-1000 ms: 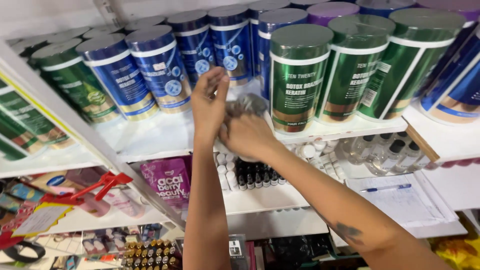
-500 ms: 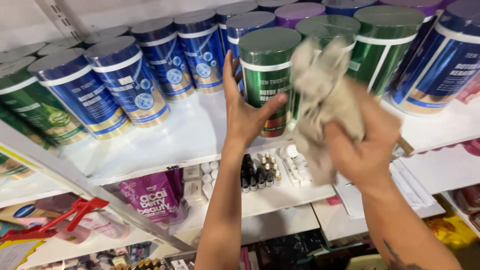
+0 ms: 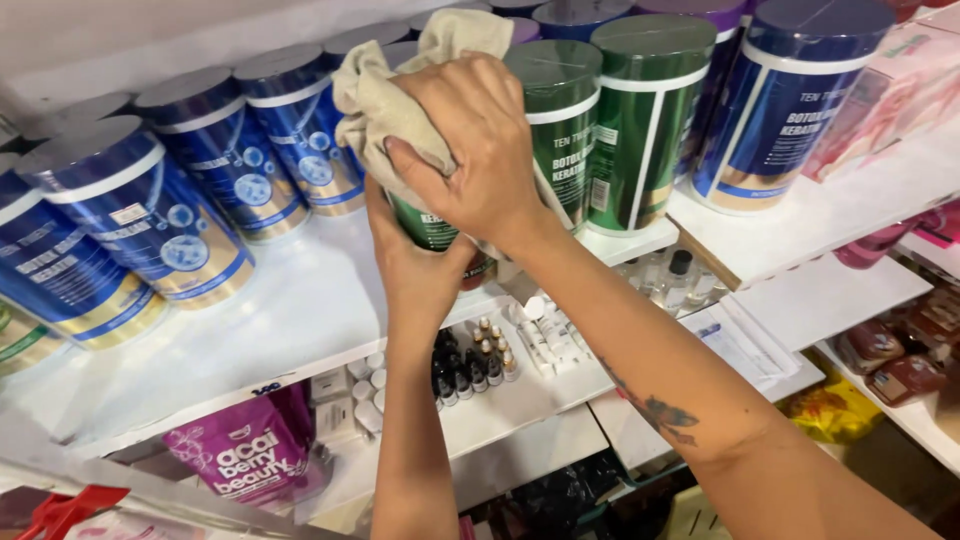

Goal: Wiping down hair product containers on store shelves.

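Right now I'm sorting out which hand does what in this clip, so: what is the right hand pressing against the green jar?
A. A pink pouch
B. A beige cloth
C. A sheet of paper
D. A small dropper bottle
B: the right hand grips a crumpled beige cloth over the top of the green jar, which the left hand steadies from below.
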